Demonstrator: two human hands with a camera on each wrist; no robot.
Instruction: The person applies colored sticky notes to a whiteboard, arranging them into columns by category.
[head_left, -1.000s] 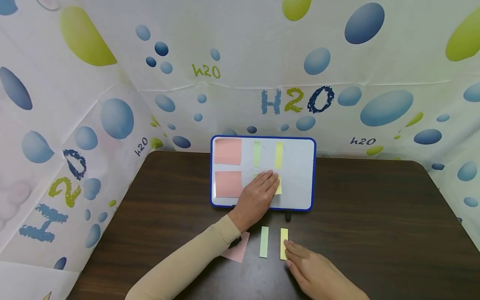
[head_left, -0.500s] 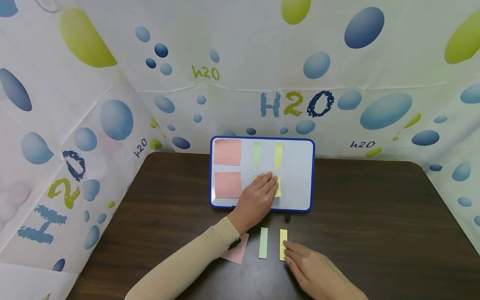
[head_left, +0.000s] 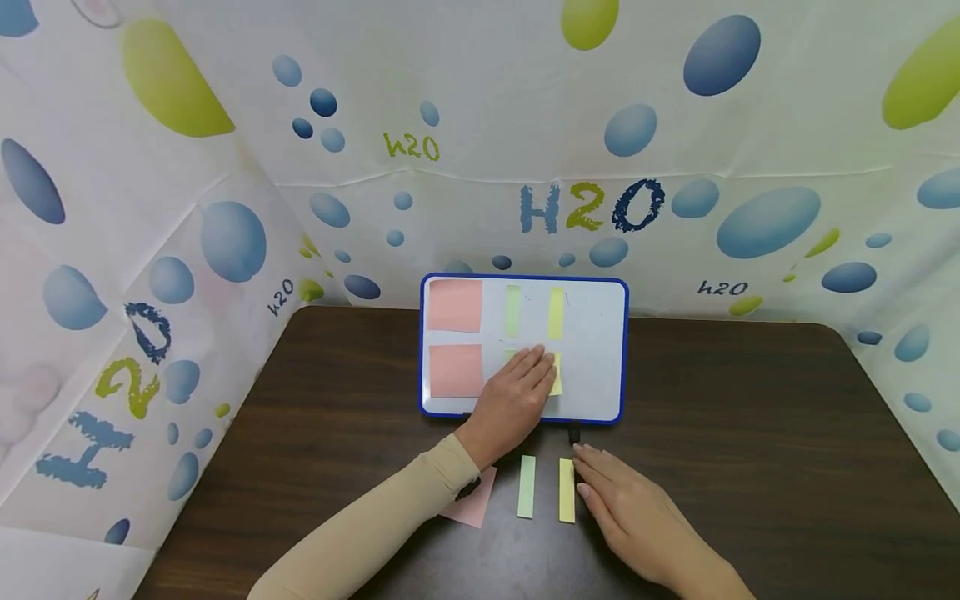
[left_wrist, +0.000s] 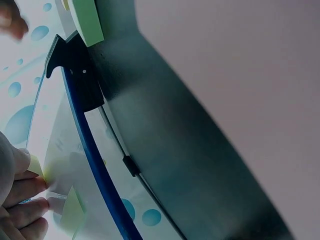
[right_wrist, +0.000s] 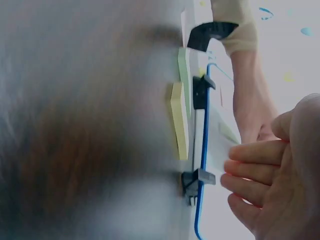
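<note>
My left hand lies with straight fingers on the whiteboard, its fingertips touching the lower yellow sticky note. The same fingers show beside that note in the left wrist view. A lower green note is mostly covered by the hand in the head view. My right hand is held with extended fingers just right of the yellow sticky pad. It holds nothing; in the right wrist view its palm faces the board, apart from the pad.
Two pink notes fill the board's left side; an upper green strip and upper yellow strip are stuck there too. On the dark table, a green pad and pink pad lie before the board. Black clips support it.
My right hand has left the yellow pad's edge and shifted up and slightly right. The left hand has stayed on the board.
</note>
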